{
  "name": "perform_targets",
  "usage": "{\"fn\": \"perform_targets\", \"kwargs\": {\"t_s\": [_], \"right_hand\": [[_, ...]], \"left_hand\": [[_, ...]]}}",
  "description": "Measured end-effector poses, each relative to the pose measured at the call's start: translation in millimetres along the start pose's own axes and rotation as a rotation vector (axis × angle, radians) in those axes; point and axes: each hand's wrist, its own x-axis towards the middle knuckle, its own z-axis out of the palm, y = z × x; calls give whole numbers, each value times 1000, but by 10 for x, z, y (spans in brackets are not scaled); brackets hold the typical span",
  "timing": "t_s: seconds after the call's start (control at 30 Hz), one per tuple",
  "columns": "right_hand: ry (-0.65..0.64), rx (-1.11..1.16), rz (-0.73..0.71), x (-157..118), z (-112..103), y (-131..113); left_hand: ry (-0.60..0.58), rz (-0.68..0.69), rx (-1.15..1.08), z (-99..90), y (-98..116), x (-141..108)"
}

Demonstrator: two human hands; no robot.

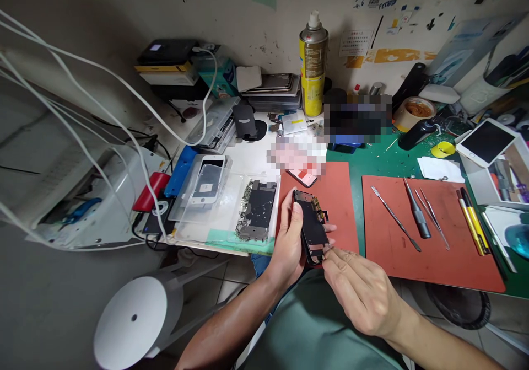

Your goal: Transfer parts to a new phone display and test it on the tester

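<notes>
A black phone screen assembly (312,224) lies tilted in my left hand (290,237), its inner side with a black plate and flex cables facing me. The left thumb presses along its near left edge, and fingertips show past the right edge. At the lower right corner of the screen, my right hand (357,287) has its fingers pinched together. Whatever is between those fingertips is too small or hidden to make out. Below both hands lies a reddish-brown mat (334,193). Another phone (303,178), partly blurred out, rests just beyond the screen assembly.
To the left, a clear plastic tray (221,232) holds metal phone parts (257,210) and small screws; a white phone (209,180) sits behind it. On the right mat (433,259) are a metal spudger (395,217), a screwdriver (417,210) and tweezers (432,218). A spray can (313,66) stands behind.
</notes>
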Motion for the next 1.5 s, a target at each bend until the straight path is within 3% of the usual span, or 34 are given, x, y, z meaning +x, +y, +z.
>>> {"fn": "perform_targets", "kwargs": {"t_s": [0.5,0.83,1.1,1.5], "right_hand": [[25,26,6,-41,-1,4],[-37,107,157,231,-269,234],[2,61,161,324,-376,420],[71,45,111,286,-387,421]], "left_hand": [[16,-11,-24,8,11,6],[-2,-10,-38,128,168,4],[-112,59,-74,249,283,-36],[-160,33,-113,244,332,-151]]}}
